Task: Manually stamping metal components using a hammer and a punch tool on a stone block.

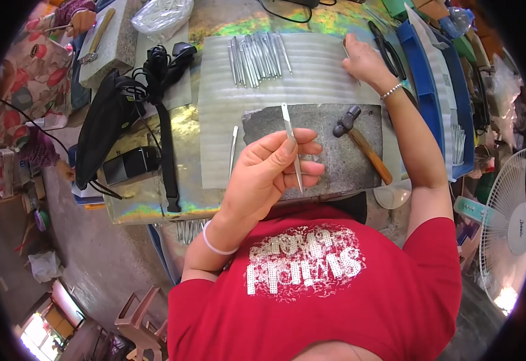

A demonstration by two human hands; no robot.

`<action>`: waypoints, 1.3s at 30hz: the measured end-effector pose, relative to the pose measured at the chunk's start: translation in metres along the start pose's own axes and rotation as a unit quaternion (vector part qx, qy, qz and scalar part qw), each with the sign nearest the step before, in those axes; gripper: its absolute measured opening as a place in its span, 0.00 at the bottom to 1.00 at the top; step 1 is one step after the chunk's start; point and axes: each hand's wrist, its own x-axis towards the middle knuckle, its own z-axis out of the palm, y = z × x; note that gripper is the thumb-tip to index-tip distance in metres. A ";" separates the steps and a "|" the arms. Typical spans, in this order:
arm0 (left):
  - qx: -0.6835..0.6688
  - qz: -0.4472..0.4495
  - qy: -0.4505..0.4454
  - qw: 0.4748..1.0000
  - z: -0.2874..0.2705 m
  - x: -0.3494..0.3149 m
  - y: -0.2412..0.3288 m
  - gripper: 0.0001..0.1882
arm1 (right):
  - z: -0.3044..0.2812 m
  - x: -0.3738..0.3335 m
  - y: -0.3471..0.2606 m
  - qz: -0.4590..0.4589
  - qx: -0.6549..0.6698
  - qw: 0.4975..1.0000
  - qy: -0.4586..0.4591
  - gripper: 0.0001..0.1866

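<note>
Over the dark stone slab [365,171], my left hand [269,159] pinches a slim silver metal piece [287,123] between thumb and fingers. The piece is upright, with a small hole near its flat top end and a tapered lower end. My right hand [365,60] reaches to the far right of the white foam sheet [317,54], its fingers drawn together; what they hold, if anything, is too small to name. A ball-peen hammer [364,141] lies on the slab's right part. Another silver metal piece [233,150] rests left of the slab.
Several silver metal pieces [258,60] lie in a row on the foam sheet. Black-handled pliers [386,48] and a blue tray [422,102] are at the right, a fan [515,228] beyond. A black bag [106,123] lies left; another person's hand [82,21] shows far left.
</note>
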 end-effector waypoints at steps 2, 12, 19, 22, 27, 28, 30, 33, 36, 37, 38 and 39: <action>0.001 0.012 0.010 1.000 0.000 0.001 -0.001 0.19 | 0.008 0.007 0.019 -0.050 0.027 0.997 0.047 0.14; 0.275 0.135 -0.003 0.952 0.001 -0.012 -0.004 0.17 | -0.094 -0.148 -0.090 -0.090 0.632 0.748 -0.183 0.07; 0.260 0.178 -0.007 0.949 0.010 -0.016 -0.010 0.10 | -0.098 -0.179 -0.117 -0.045 0.677 0.717 -0.159 0.08; 0.272 0.196 -0.018 0.942 0.008 -0.019 -0.011 0.07 | -0.092 -0.179 -0.120 -0.085 0.636 0.760 -0.103 0.06; 0.273 0.216 -0.001 0.937 0.009 -0.022 -0.016 0.07 | -0.092 -0.179 -0.126 -0.192 0.523 0.830 0.029 0.05; 0.273 0.216 -0.001 0.938 0.009 -0.023 -0.016 0.07 | -0.091 -0.180 -0.126 -0.192 0.523 0.830 0.029 0.05; 0.295 0.211 0.005 0.932 0.010 -0.024 -0.015 0.07 | -0.089 -0.183 -0.127 -0.191 0.521 0.831 0.039 0.06; 0.310 0.217 0.006 0.926 0.011 -0.024 -0.015 0.06 | -0.087 -0.186 -0.128 -0.181 0.529 0.828 0.048 0.07; 0.286 0.214 0.005 0.934 0.012 -0.024 -0.016 0.07 | -0.088 -0.186 -0.127 -0.195 0.522 0.828 0.065 0.07; 0.286 0.213 0.005 0.934 0.012 -0.024 -0.016 0.07 | -0.088 -0.186 -0.127 -0.194 0.522 0.828 0.065 0.07; 0.270 0.213 0.005 0.939 0.013 -0.024 -0.017 0.07 | -0.088 -0.186 -0.126 -0.205 0.520 0.826 0.067 0.07; 0.254 0.213 0.004 0.943 0.013 -0.024 -0.017 0.07 | -0.088 -0.186 -0.126 -0.215 0.519 0.825 0.069 0.07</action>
